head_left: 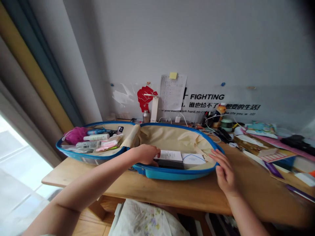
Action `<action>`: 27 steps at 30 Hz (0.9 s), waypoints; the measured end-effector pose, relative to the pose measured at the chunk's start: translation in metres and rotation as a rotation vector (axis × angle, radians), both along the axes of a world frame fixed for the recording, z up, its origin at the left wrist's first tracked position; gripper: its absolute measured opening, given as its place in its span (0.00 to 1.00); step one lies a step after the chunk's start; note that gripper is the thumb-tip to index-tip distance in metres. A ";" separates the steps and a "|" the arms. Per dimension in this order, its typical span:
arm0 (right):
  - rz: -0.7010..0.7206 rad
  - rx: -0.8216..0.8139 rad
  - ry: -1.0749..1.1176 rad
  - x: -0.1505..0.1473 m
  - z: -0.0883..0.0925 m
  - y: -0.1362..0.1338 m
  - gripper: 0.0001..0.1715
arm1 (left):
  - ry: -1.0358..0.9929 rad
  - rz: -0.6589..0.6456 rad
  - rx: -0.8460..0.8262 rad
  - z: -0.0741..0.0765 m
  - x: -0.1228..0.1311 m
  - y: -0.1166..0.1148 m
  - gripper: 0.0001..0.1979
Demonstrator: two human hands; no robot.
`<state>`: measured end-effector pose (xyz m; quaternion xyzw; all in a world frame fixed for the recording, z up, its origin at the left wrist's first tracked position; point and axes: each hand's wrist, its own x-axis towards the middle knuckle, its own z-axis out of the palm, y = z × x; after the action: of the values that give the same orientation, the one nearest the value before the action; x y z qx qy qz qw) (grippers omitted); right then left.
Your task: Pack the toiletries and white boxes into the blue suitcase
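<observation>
A blue-rimmed suitcase [161,174] lies opened out on the wooden table, both beige-lined halves facing up. My left hand [147,154] reaches over the front rim into the right half. Its fingers are closed around the left end of a white box with dark sides [171,156]; part of the grip is hidden. Beside that box lies a second white box with a blue line [194,159]. At the right end of the suitcase, my right hand [225,172] grips the rim, fingers over the edge and thumb outside.
The left half holds a purple bath puff [75,135], a white tube [96,137] and several small packets. Clutter, including a jar [226,125] and a purple pen [299,192], covers the table's right side. A floral cloth [147,219] sits below the table edge [157,196].
</observation>
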<state>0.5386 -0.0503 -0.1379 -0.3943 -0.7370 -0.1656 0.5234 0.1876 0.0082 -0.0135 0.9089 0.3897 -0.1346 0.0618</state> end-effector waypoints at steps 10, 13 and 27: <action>-0.003 -0.011 0.006 0.006 -0.005 0.003 0.24 | -0.165 0.061 -0.056 -0.004 -0.025 0.002 0.14; 0.005 -0.016 0.003 0.007 -0.006 0.003 0.24 | -0.270 0.116 0.062 0.001 -0.048 0.009 0.15; -0.012 -0.001 -0.029 0.009 -0.006 0.004 0.22 | 0.094 0.867 0.445 -0.002 -0.285 0.085 0.33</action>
<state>0.5476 -0.0467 -0.1441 -0.3964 -0.7423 -0.1738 0.5115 -0.0978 0.0932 -0.0156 0.6470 0.7540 -0.0508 -0.1014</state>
